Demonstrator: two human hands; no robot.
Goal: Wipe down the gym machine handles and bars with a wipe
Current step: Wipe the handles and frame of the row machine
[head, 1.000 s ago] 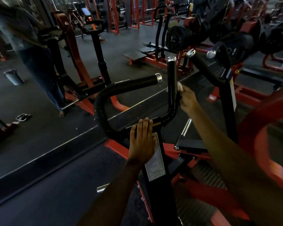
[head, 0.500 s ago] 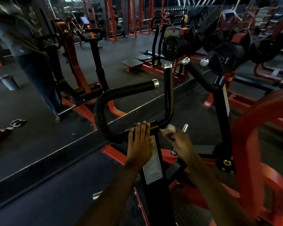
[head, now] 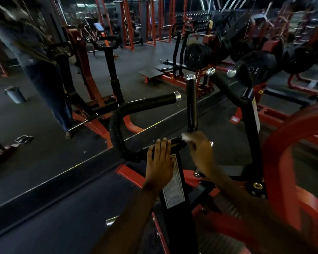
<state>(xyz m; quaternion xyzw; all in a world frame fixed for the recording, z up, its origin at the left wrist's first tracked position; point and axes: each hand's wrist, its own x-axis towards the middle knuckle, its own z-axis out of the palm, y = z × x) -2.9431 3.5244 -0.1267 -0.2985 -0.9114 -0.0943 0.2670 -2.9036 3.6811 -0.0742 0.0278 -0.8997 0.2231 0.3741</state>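
While my left hand (head: 159, 160) lies flat with straight fingers on the black upright post (head: 174, 208) of the machine, just above its white label (head: 173, 187), my right hand (head: 200, 153) works at the base of the vertical black handle (head: 191, 103). That right grip is closed around a white wipe (head: 184, 136), only a small bit of which shows at my fingertips, pressed where the vertical handle bends into the post. My right hand is blurred, so I cannot tell its finger positions any closer. To the left, the curved black handle (head: 147, 105) sweeps up and across, ending in a silver cap, with nothing touching it. A second black bar (head: 226, 88) with silver end caps rises on the right, beside the red frame (head: 279, 162). Black weight plates (head: 253, 70) hang beyond it. Farther left on the dark floor (head: 44, 162) stands a grey bin (head: 15, 94), near a person's legs (head: 53, 92).
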